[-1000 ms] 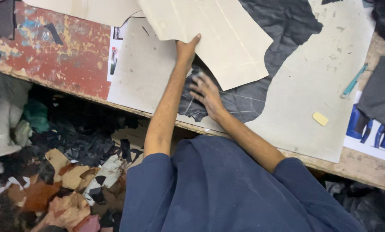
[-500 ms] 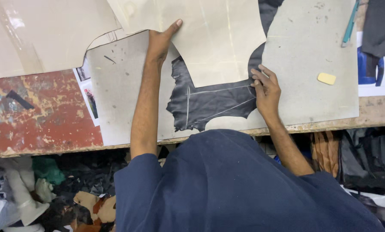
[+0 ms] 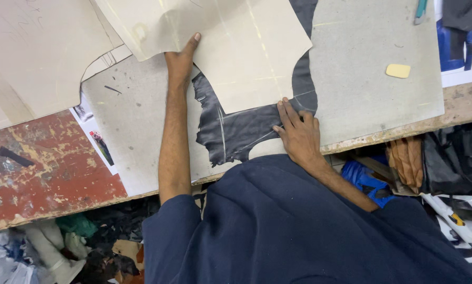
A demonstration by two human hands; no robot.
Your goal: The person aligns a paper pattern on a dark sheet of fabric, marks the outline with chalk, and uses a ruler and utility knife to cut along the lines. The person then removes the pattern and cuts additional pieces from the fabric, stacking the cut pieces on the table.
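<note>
A pale beige card pattern piece (image 3: 236, 47) lies flat over a dark grey, wrinkled leather hide (image 3: 241, 131) marked with chalk lines, ragged edge toward the table's front.

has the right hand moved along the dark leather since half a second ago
No. The right hand still presses the dark leather at the pattern card's lower edge.

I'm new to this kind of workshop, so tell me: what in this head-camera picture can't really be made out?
- Dark leather piece: its upper part lies under the cream card pattern, so its full shape is hidden.
- Left hand: fingertips tucked under the pattern's edge.
- Right hand: whether it holds a marker is too small to tell.
- Teal pen: cut off by the top edge.
- Scraps under the table: dim, jumbled.
</note>
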